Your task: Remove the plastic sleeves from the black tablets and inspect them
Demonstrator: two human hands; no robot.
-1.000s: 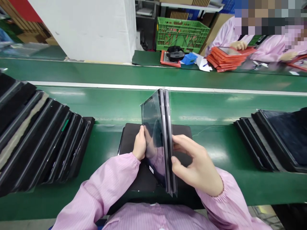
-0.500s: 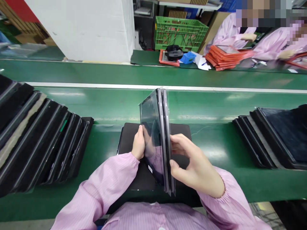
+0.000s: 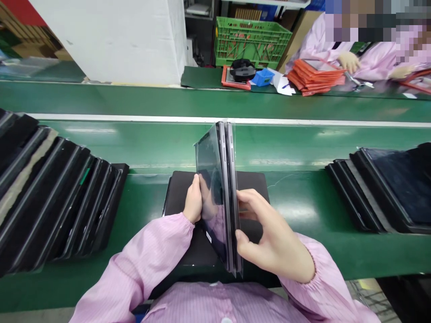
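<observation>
We hold a slim dark screen device [image 3: 210,179] upright on its edge, wrapped in clear film, just above a black mat [image 3: 182,188] on the green conveyor surface [image 3: 296,206]. Our left hand [image 3: 192,199] has its fingers pressed together, closed on the device's glossy panel. Our right hand [image 3: 272,235] is spread, thumb and fingers apart, with its fingertips [image 3: 247,196] at the grey edges. A white label [image 3: 208,237] sits low on the device, too small for us to read. Left of the mat lies a row of black-framed panels [image 3: 50,193], and right of it another row of dark panels [image 3: 380,188]. Beyond the mat, across the belt, a co-worker's hand [image 3: 348,62] is near a stack of orange-red cases [image 3: 314,78]; a green plastic crate [image 3: 252,40] and a blue box [image 3: 262,77] are further along.
</observation>
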